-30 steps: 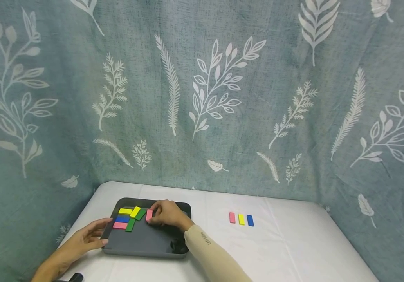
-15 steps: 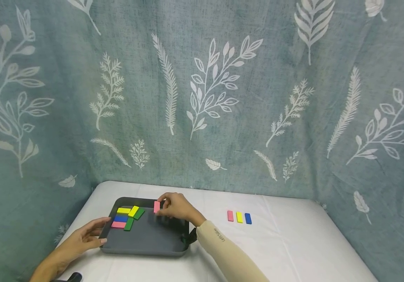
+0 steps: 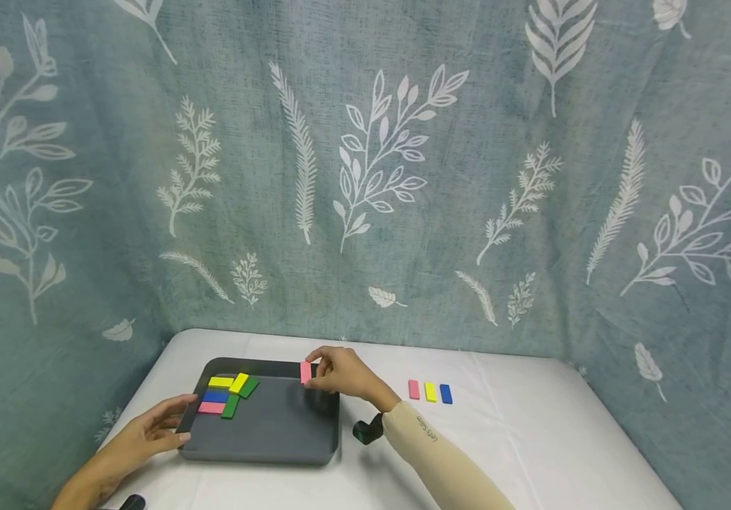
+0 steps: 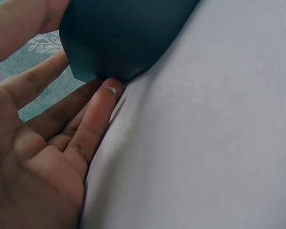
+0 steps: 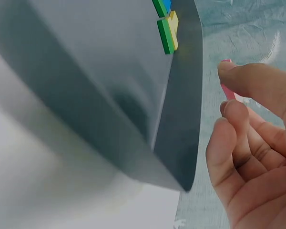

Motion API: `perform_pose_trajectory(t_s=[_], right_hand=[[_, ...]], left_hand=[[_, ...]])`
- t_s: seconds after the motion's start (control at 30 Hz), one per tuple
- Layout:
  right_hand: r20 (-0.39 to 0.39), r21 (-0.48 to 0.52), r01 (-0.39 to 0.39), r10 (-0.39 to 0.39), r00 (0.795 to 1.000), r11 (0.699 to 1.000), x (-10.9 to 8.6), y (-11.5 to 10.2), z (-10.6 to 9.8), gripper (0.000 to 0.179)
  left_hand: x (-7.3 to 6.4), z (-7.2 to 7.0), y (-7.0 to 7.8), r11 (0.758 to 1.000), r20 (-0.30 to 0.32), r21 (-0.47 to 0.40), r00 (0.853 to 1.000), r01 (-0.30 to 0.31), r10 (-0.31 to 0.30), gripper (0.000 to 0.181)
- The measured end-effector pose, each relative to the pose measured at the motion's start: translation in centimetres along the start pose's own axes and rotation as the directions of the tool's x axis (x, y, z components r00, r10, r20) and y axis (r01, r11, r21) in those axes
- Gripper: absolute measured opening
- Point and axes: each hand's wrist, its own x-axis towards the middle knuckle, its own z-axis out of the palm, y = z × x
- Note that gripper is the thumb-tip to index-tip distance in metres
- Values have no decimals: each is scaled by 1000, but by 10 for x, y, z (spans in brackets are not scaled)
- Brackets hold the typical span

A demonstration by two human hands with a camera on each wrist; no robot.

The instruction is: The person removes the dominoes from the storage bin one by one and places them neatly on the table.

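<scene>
My right hand [image 3: 348,373] pinches a pink rectangular block [image 3: 305,372] between thumb and fingertips, over the back right part of a dark grey tray [image 3: 270,433]. In the right wrist view the pink block [image 5: 227,90] shows beyond the tray's rim. My left hand [image 3: 145,432] rests against the tray's left side with relaxed fingers, thumb toward the front. At the tray's left lie yellow blocks [image 3: 221,382], a blue block [image 3: 215,396], another pink block [image 3: 211,408] and green blocks [image 3: 230,406]. One yellow block [image 3: 239,384] sits slantwise, overlapping its neighbours.
On the white-covered table [image 3: 499,453], right of the tray, a pink block [image 3: 414,389], a yellow block [image 3: 430,392] and a blue block [image 3: 445,394] lie in a row. A patterned green curtain [image 3: 365,177] hangs behind and along both sides.
My right hand has lifted the pink block from beside the green one and carried it right, toward the tray's back right corner. The left hand stays at the tray's side.
</scene>
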Motion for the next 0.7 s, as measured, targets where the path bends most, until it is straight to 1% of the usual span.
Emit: perform_pose_trajectory(t_s=[0.13, 0.47, 0.7], right_hand=[[-13, 0, 2, -2, 1000, 1000, -9, 5, -10, 42], [-47, 8, -28, 29, 998, 1000, -34, 17, -33, 42], [-69, -3, -48, 48, 996, 999, -53, 32, -48, 41]], left_hand=[[0, 0, 0, 1000, 2, 0, 1000, 0, 0, 77], [1, 0, -2, 1000, 0, -2, 1000, 0, 0, 78], [1, -1, -1, 1000, 5, 2, 1000, -4, 4, 78]])
